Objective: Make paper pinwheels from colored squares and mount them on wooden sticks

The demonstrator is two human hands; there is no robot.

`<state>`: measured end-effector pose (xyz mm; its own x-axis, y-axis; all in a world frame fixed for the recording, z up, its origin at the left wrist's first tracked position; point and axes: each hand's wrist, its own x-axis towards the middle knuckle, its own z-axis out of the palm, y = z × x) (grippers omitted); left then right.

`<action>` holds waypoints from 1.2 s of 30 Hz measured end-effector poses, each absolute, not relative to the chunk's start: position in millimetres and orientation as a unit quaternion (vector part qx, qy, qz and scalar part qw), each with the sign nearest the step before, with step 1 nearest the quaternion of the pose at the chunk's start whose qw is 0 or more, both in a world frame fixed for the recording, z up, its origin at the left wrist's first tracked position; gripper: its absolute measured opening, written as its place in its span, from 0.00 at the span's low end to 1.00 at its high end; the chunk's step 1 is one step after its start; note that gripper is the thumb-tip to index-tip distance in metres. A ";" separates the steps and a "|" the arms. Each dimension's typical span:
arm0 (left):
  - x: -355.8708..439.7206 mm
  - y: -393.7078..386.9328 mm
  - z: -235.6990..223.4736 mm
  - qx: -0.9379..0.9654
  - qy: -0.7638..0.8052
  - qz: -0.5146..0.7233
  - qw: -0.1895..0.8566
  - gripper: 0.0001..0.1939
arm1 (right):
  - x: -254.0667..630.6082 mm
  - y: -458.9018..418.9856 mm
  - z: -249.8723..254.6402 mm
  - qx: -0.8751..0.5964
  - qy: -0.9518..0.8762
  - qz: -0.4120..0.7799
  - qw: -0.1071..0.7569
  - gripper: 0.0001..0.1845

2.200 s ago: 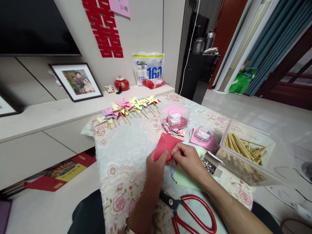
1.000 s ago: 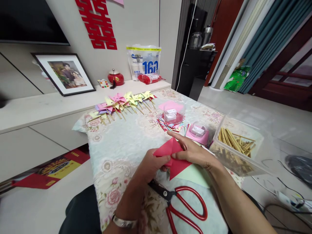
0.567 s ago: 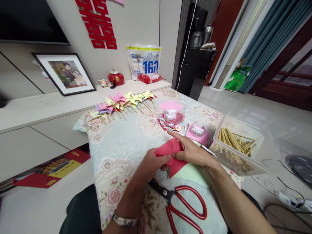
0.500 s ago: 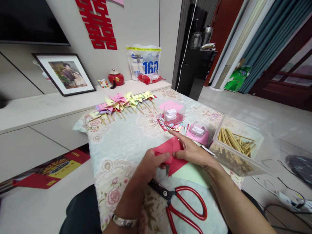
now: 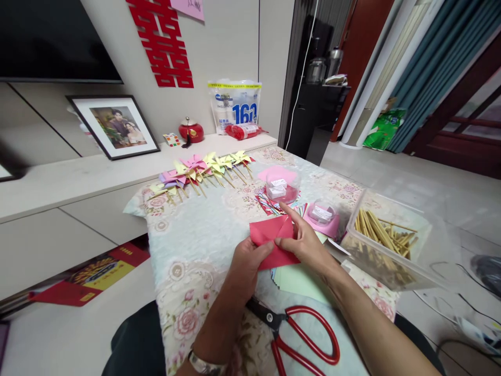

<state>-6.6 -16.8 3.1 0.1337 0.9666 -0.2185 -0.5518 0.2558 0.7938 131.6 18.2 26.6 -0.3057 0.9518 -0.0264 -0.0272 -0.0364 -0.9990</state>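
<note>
A piece of red paper (image 5: 270, 230) is held between both hands above the table, with folded flaps or creases near its middle. My left hand (image 5: 250, 263) grips its lower left side, thumb lying on top. My right hand (image 5: 303, 240) pinches the right side with thumb and fingers, its index finger stretched along the far edge. Below the hands lies a stack of pale green paper (image 5: 301, 282). Scissors with red handles (image 5: 313, 334) rest on the cloth near my left wrist, their blade tips hidden under that arm.
Several paper pinwheels (image 5: 203, 169) on sticks lie at the table's far left. Round clear containers (image 5: 282, 185) stand on coloured paper. A clear plastic box (image 5: 385, 261) holds many thin sticks (image 5: 376, 230) at the right. Behind is a white cabinet with a framed photo (image 5: 117, 128).
The red paper has turned in my hands, from a corner pointing down to a straighter-edged position. Both hands still hold it. The view has shifted slightly.
</note>
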 end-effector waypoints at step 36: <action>-18.2 -7.5 -11.4 0.256 0.447 0.588 0.624 0.15 | 159.0 22.4 30.3 -0.279 -0.840 0.371 0.280 0.10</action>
